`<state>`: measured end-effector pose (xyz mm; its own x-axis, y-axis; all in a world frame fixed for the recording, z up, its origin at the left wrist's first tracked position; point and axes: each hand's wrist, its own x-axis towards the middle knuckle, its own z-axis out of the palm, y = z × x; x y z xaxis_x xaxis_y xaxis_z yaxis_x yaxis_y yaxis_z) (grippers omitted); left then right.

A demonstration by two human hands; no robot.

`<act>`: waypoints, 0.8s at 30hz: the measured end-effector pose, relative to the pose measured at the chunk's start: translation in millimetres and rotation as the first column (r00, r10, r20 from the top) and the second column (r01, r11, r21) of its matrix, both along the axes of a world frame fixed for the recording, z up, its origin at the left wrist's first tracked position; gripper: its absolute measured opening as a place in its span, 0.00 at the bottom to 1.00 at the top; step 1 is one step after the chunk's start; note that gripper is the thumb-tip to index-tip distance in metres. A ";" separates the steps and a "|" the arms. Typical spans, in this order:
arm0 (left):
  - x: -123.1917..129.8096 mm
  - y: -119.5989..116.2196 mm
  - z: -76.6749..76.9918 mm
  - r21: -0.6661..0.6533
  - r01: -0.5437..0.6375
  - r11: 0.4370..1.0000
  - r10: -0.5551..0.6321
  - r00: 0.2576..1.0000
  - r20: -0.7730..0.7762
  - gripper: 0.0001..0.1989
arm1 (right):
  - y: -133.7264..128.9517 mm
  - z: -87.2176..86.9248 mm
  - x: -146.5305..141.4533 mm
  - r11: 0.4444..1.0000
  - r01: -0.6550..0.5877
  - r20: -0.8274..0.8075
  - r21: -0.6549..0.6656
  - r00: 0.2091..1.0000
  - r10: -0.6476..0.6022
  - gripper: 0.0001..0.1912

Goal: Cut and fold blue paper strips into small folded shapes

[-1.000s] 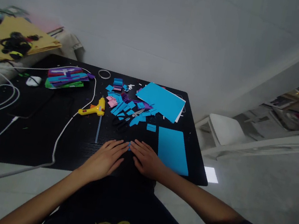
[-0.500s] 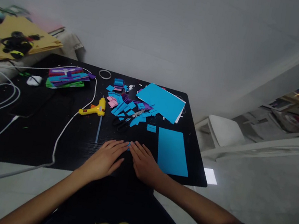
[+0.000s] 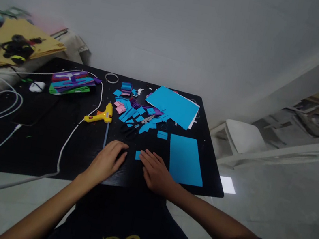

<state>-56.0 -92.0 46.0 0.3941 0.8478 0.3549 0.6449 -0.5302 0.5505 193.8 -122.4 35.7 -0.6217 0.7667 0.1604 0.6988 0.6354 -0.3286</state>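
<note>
Near the front edge of the desk [image 3: 127, 177], the right hand [image 3: 155, 170] lies flat, gripping nothing, fingertips on a small blue piece [image 3: 137, 155], probably to steady it. The left hand [image 3: 107, 157], loosely curled and unladen, rests just beside. A blue sheet [image 3: 186, 160] lies near the right front corner, seemingly within easy reach. Farther off, the glue gun [image 3: 101, 115] points its nozzle toward the back edge, perhaps for safety.

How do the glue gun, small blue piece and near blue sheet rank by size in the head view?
1. Near blue sheet
2. Glue gun
3. Small blue piece, judged by its visible part; the right fingers cover some.
</note>
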 end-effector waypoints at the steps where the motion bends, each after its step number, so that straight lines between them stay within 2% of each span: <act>1: 0.3 3.5 1.2 0.000 -0.003 1.000 0.003 1.000 -0.001 0.09 | -0.1 -0.8 -0.1 1.000 0.000 -0.007 0.002 1.000 0.000 0.29; 5: 1.9 18.6 4.7 -0.009 -0.021 1.000 0.020 0.999 -0.034 0.09 | 0.2 -2.2 -0.8 1.000 -0.004 -0.026 0.008 1.000 0.005 0.29; 8: 1.4 31.4 7.3 0.036 -0.058 0.998 0.061 0.994 -0.090 0.10 | 0.5 -1.0 -1.6 1.000 -0.002 -0.032 0.005 0.999 0.002 0.29; 13: 5.1 49.6 8.7 0.104 -0.086 0.991 0.112 0.955 -0.276 0.12 | 0.2 1.0 -2.7 1.000 0.001 -0.040 -0.005 0.999 -0.001 0.29; 17: 12.4 54.8 7.2 0.090 -0.082 0.993 0.111 0.916 -0.385 0.10 | 0.1 0.7 -3.3 1.000 0.005 -0.055 -0.004 0.998 -0.005 0.28; 24: 14.9 49.0 13.0 0.005 -0.149 0.989 0.144 0.942 -0.304 0.10 | 0.6 0.7 -4.2 1.000 0.007 -0.066 -0.010 0.998 -0.007 0.28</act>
<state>-41.0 -43.1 59.0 0.3518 0.9091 0.2228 0.8522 -0.4096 0.3255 189.6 -121.8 36.5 -0.6046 0.7727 0.1934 0.6796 0.6270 -0.3807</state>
